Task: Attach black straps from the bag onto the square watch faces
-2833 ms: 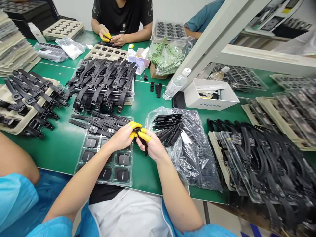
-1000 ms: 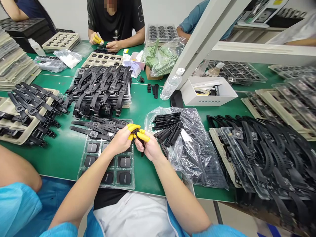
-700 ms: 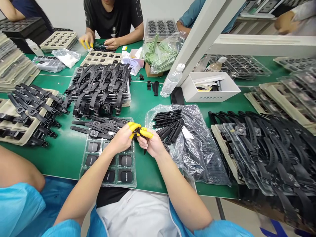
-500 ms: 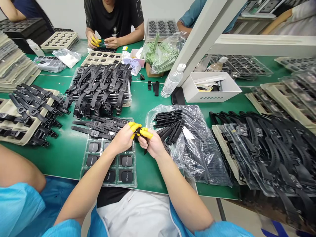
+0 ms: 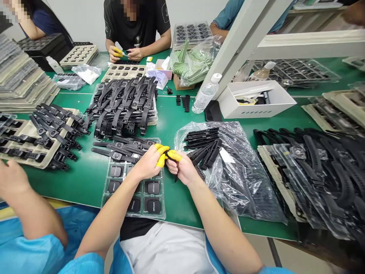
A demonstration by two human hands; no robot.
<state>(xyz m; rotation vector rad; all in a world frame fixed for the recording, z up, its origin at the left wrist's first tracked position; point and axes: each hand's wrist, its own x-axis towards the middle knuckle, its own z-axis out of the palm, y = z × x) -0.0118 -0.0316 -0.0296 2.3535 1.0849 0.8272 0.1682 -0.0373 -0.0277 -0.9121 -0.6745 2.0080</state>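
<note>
My left hand and my right hand meet above the green table, yellow covers on some fingertips. Between them they pinch a small black watch part; a dark strap end hangs below my right hand. Fingers hide most of the part. Under my left forearm lies a clear tray with black square pieces. Black watches with straps lie across the tray's far end. Beside my right hand, loose black straps rest on a plastic bag.
Stacked trays of watches stand at the back left, far left and right. A bottle, a phone and a white box stand behind the bag. A co-worker's arm enters from the left.
The whole view has shifted, so the table's things appear farther right. My hands remain together on the black part. At the left, the neighbour's hand has come into view.
</note>
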